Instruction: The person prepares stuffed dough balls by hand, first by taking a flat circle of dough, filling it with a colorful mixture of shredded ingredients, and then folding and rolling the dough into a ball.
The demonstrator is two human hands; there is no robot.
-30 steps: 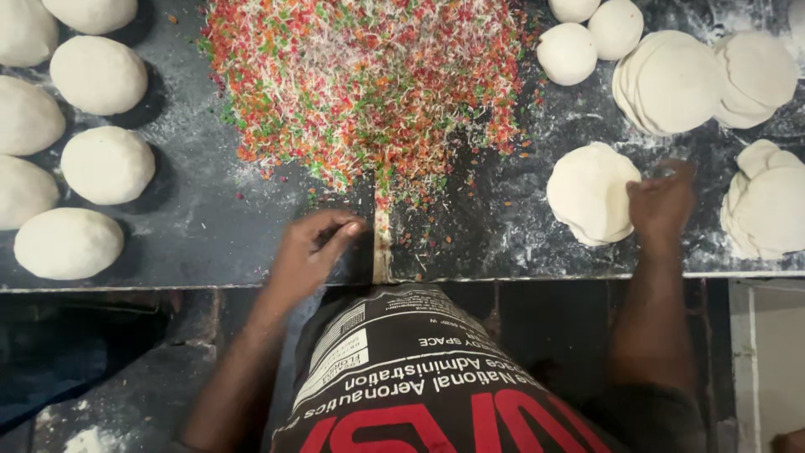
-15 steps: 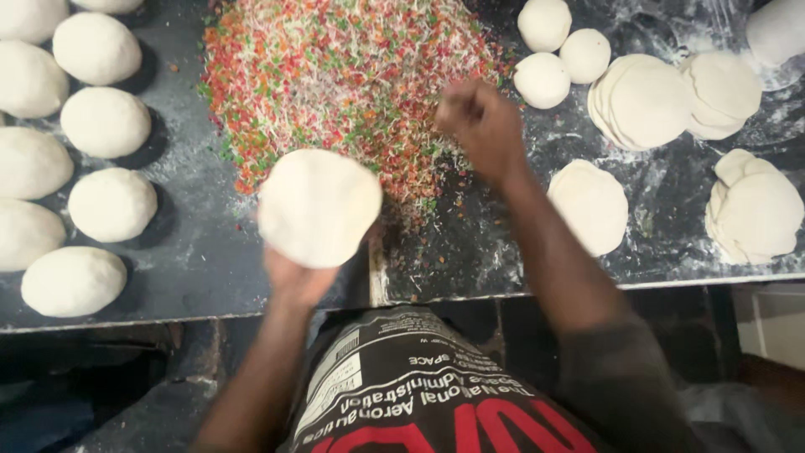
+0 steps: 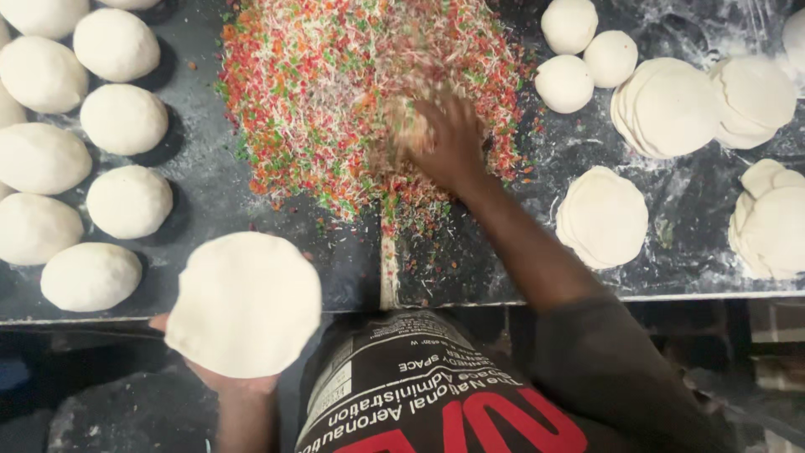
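Holding a flat dough round (image 3: 244, 304) on the upturned palm, the left hand (image 3: 220, 379) sits nearest the camera, just off the front edge of the dark floured counter (image 3: 210, 201); its fingers are hidden under the disc, so whether they are spread or together cannot be told. Further in, the right hand (image 3: 444, 143) is buried in the heap of red, green and white shredded filling (image 3: 352, 92), fingers curled together around a blurred pinch of it. To do this well, the person judges a modest scoop, keeps the disc level and centred on the palm, and avoids trailing shreds over the counter's edge. Left of the heap, smooth dough balls (image 3: 126, 117) sit in rows, apart from each other. Right of it lie stacks of flattened rounds (image 3: 604, 216), with smaller balls (image 3: 570, 25) at the far side.
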